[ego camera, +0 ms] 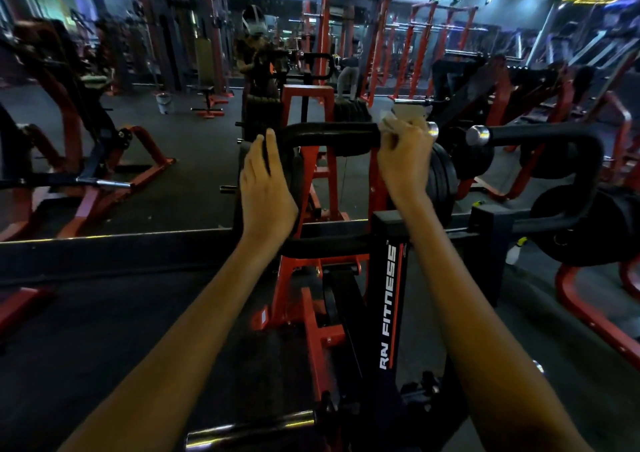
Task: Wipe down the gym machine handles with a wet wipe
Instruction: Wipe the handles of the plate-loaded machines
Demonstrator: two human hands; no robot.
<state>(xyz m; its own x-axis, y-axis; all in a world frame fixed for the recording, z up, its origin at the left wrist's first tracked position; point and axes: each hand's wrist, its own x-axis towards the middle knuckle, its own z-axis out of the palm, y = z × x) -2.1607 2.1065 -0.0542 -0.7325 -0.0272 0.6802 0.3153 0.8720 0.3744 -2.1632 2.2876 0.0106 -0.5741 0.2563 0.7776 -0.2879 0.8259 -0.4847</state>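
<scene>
Chrome bar end (249, 431): nearest to me, low in the view, shiny and untouched by either hand.
Machine upright (389, 299): black post lettered "RN FITNESS", rising between my forearms.
My left hand (265, 181): fingers wrapped round the left bend of the black handle (329, 135), steadying it, I judge.
My right hand (403, 157): clenched round the handle's right end with the wet wipe (389, 119) pinched against the grip; a pale corner pokes out above my fingers.
Handle's lie: long axis runs left to right across the scene, its chrome cap (432, 129) pointing right.
Second handle (540, 136): farther right, mirrored, its cap facing the first; no hand on it.
Progress: I'd call this mid-task. The wipe is at the right end of one grip; whether the rest of that grip is done I cannot tell, and the second handle looks left to do.
Far: red racks (415, 46) and a mirror wall.
</scene>
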